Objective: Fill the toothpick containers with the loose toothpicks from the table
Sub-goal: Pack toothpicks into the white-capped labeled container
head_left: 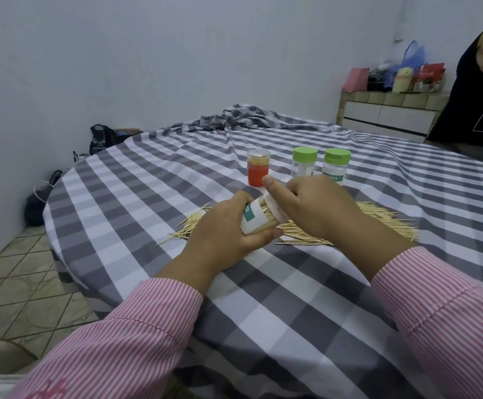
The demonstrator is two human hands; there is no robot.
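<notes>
My left hand grips a clear toothpick container with a white and teal label, tilted on its side and holding toothpicks. My right hand is at the container's open end with its fingers curled over it and the thumb raised; what it holds there is hidden. Loose toothpicks lie in a wide pile under and around both hands. Behind stand two clear containers with green lids and a small orange one with toothpicks inside.
The round table has a grey and white checked cloth, bunched at the far side. Another person in dark clothes stands at the right edge. A tiled counter with bags stands behind. Bags lie on the floor at the left.
</notes>
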